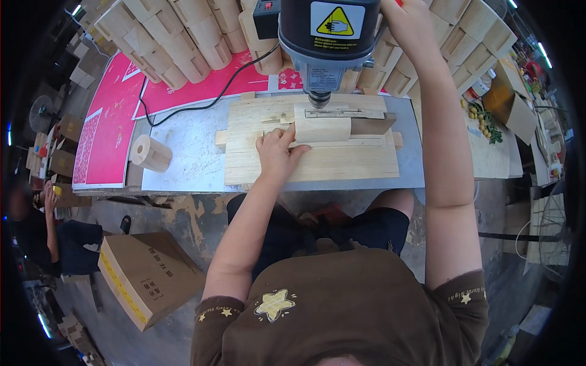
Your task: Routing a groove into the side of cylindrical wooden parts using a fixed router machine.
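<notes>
Cluttered indoor workshop. Grey floor [174, 221], worn, with tan patches. Large brown carton [149, 283] on floor, left of and below worktable [195, 168] with pale grey top. More cardboard boxes [63, 162] along left side, round fan [43, 111] nearby. Bright strip lights [544, 55] near left and right rims. Far walls unclear, corners black.

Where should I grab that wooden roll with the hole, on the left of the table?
Probably by the curved side of the wooden roll, near its top, coming from above. It seems to stand on end, holed face up, apart from the stacked wooden cylinders, so its round wall looks easy to grasp. The left hand is nearer.
</notes>
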### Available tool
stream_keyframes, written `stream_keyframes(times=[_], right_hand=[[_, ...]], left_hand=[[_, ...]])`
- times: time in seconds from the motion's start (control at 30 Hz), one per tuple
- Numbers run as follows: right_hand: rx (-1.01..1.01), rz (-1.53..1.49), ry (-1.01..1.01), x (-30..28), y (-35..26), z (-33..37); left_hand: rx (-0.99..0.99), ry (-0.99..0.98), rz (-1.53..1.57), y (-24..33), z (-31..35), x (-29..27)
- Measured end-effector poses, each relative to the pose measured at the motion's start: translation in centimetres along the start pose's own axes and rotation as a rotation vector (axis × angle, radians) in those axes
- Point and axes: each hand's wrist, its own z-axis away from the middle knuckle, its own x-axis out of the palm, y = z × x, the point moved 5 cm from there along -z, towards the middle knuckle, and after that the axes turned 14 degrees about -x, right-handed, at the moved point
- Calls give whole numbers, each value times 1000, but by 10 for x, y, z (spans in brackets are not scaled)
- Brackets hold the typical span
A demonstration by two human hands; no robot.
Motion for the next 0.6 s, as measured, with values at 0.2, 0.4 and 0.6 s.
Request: stream_keyframes(times=[0.2, 0.4, 0.6], right_hand=[[-82, 8, -19, -25, -70, 72], [-136, -62, 144, -8, -75, 134], [-318, -22, 203, 33, -46, 176]], left_hand=[[-34, -24, 10, -6, 0, 0], [-22, -34, 30, -3, -1, 3], [-14, -16, 42, -5, -2, 4]])
